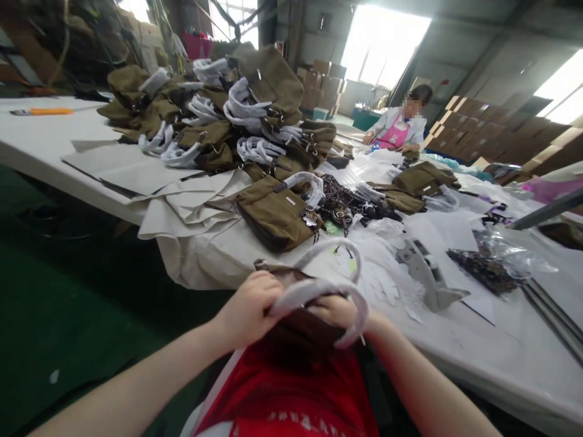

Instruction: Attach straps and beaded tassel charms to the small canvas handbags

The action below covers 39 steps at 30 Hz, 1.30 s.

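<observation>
Close to my body is a brown-olive handbag (303, 328), its mouth facing up and its two handles wrapped in white material. My left hand (255, 303) is closed on the bag's left rim, beside the base of the near handle (319, 290). Behind that handle, my right hand (336, 311) grips the bag at its opening; the fingertips are partly hidden. Just beyond on the table, a similar olive handbag (276, 212) lies tilted, with a wrapped handle and a small metallic charm.
A large heap of olive bags (264, 79) covers the back left of the table (27, 133). An orange-handled cutter (50, 111) lies far left. To the right are a grey-white tape dispenser (426, 276) and dark chains in plastic (487, 267). A person in a pink apron (395, 135) works across the table.
</observation>
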### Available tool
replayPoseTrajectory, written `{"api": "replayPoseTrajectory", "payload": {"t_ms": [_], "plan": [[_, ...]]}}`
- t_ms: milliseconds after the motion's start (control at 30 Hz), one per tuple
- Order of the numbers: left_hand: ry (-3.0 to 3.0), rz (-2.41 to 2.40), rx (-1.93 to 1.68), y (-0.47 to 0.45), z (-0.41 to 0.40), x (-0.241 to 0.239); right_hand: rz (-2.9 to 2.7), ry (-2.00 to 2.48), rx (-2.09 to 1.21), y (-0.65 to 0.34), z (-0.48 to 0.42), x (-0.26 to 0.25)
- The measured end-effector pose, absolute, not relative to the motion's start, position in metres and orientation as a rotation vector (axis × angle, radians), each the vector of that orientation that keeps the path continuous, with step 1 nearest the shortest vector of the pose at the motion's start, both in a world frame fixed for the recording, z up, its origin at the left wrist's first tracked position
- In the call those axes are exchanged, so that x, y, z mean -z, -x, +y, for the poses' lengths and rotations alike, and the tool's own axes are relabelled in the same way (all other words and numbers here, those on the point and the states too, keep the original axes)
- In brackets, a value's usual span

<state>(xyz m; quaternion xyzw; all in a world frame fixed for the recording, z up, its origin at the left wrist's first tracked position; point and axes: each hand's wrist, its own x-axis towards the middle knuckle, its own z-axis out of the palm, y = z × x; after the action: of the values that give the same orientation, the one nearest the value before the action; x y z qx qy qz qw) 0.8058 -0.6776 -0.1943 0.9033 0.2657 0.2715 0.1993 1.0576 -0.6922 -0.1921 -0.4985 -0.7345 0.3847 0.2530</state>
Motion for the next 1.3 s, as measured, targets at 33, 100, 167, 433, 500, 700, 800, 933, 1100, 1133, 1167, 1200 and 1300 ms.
{"api": "replayPoseTrajectory", "payload": {"t_ms": [33, 100, 167, 433, 500, 700, 800, 933, 1100, 1133, 1167, 1200, 1300], "plan": [[-2.459, 0.841, -0.770, -0.799, -0.670, 0.195, -1.983, 1.357, -1.122, -1.067, -0.694, 0.187], [-2.303, 1.054, -0.788, -0.789, -0.655, 0.199, -1.863, 1.422, -1.156, -1.088, -0.697, 0.177], [-2.130, 1.243, -0.774, -0.784, -0.643, 0.207, -1.673, 1.567, -0.955, -1.109, -0.700, 0.170], [-1.697, 1.620, -0.873, -0.796, -0.620, 0.242, -1.528, 1.886, -0.638, -1.145, -0.717, 0.207], [-1.631, 1.617, -0.886, -0.800, -0.623, 0.246, -1.553, 1.943, -0.608, -1.147, -0.719, 0.216], [-1.729, 1.588, -0.809, -0.814, -0.632, 0.260, -1.459, 1.996, -0.572, -1.156, -0.677, 0.225], [-2.021, 1.648, -0.969, -0.819, -0.635, 0.268, -1.370, 2.007, -0.516, -1.160, -0.626, 0.222], [-2.188, 1.696, -1.212, -0.822, -0.643, 0.268, -1.223, 2.009, -0.528, -1.156, -0.560, 0.219], [-2.199, 1.588, -1.457, -0.820, -0.662, 0.246, -1.113, 1.888, -0.752, -1.141, -0.523, 0.209], [-2.184, 1.539, -1.484, -0.818, -0.667, 0.241, -1.101, 1.844, -0.792, -1.139, -0.524, 0.203], [-2.165, 1.486, -1.488, -0.817, -0.672, 0.235, -1.091, 1.797, -0.823, -1.137, -0.528, 0.196], [-2.146, 1.418, -1.469, -0.816, -0.677, 0.230, -1.081, 1.753, -0.845, -1.136, -0.536, 0.187], [-2.047, 1.092, -1.276, -0.819, -0.691, 0.215, -1.080, 1.626, -0.894, -1.128, -0.585, 0.159]]}}
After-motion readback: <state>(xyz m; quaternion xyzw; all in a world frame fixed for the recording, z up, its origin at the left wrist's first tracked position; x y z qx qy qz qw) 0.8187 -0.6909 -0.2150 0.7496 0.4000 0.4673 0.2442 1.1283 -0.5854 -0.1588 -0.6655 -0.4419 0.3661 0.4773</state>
